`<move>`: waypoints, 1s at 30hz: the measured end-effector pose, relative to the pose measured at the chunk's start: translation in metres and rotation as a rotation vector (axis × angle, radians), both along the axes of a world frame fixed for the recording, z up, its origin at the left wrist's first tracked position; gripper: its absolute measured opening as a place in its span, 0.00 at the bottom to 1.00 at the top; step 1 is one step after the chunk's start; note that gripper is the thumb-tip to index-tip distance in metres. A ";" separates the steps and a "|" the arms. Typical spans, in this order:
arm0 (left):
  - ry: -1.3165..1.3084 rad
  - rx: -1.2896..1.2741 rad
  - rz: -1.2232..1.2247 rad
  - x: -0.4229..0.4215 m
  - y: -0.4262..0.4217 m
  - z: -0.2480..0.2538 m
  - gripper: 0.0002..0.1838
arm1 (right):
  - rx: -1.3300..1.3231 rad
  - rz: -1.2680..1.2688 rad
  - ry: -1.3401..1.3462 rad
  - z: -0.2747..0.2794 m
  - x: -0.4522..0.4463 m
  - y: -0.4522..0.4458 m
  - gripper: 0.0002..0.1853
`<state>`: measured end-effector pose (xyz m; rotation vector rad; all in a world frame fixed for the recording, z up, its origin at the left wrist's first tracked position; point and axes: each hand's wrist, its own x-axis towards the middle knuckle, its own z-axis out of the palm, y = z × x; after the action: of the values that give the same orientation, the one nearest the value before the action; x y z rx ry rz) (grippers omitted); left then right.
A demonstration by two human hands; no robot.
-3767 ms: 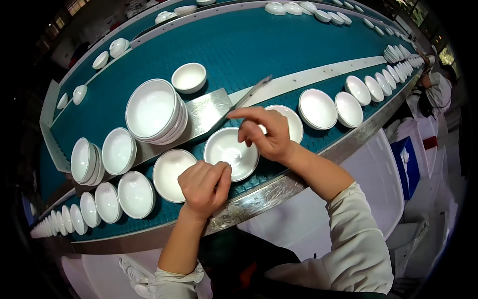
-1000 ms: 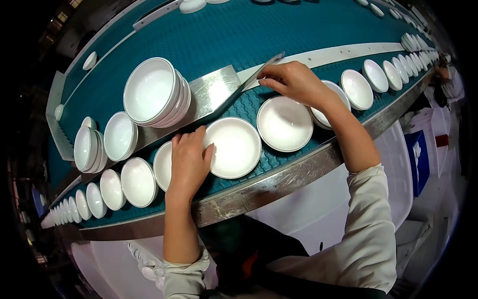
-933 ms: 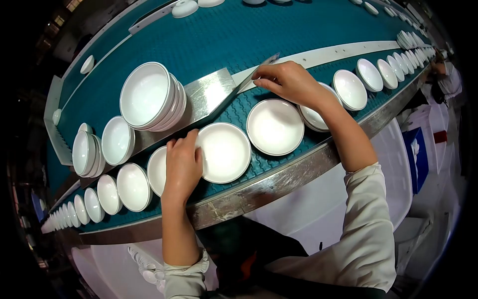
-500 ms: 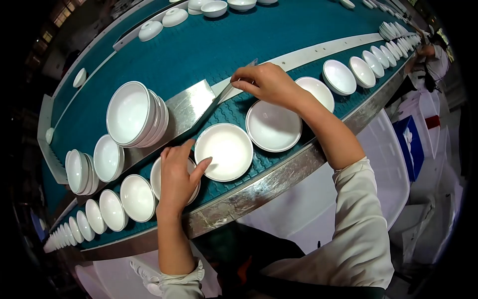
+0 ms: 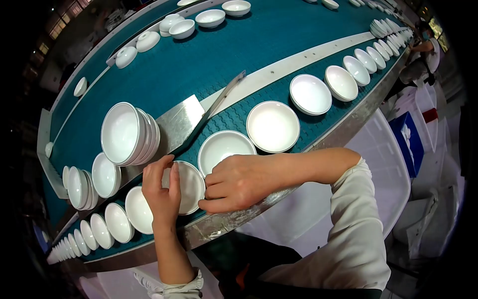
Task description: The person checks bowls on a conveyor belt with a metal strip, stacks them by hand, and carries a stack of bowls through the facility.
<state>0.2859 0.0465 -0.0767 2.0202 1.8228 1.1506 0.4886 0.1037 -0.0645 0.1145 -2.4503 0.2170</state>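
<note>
My left hand (image 5: 162,192) is at the left side of a white bowl (image 5: 186,187), its thumb and fingers apart over the rim. My right hand (image 5: 234,184) crosses in from the right with curled fingers. Its fingertips meet the right rim of that same bowl; its thumb is hidden. Partly behind the right hand sits another white bowl (image 5: 224,144). Farther along the green belt stands a white bowl (image 5: 273,127) with a thin dark rim line. A tilted stack of bowls (image 5: 122,134) leans on the metal plate (image 5: 181,124) beyond my left hand.
A long row of bowls (image 5: 343,83) runs along the near belt in both directions. Several bowls (image 5: 210,18) lie on the wide belt beyond the white divider (image 5: 279,70). A metal edge (image 5: 214,224) borders my side. Another person (image 5: 425,55) works at the far right.
My right hand has left the tip of the metal guide and come down and left to the bowl by my left hand. My left hand has shifted slightly left. The camera view has shifted.
</note>
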 end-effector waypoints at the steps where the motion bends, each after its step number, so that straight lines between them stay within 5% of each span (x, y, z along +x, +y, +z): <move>1: 0.003 -0.003 -0.016 0.001 0.000 0.004 0.08 | -0.005 0.000 0.001 0.002 0.000 0.002 0.09; 12: -0.081 0.096 -0.038 0.006 0.000 0.005 0.05 | -0.283 -0.167 0.045 -0.007 0.009 0.033 0.06; 30: -0.126 0.137 -0.009 -0.001 -0.002 0.005 0.02 | -0.348 -0.381 -0.031 -0.010 0.004 0.043 0.09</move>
<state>0.2849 0.0445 -0.0714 1.9740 1.7165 1.4015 0.4922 0.1464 -0.0743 -0.5043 -2.3690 0.4697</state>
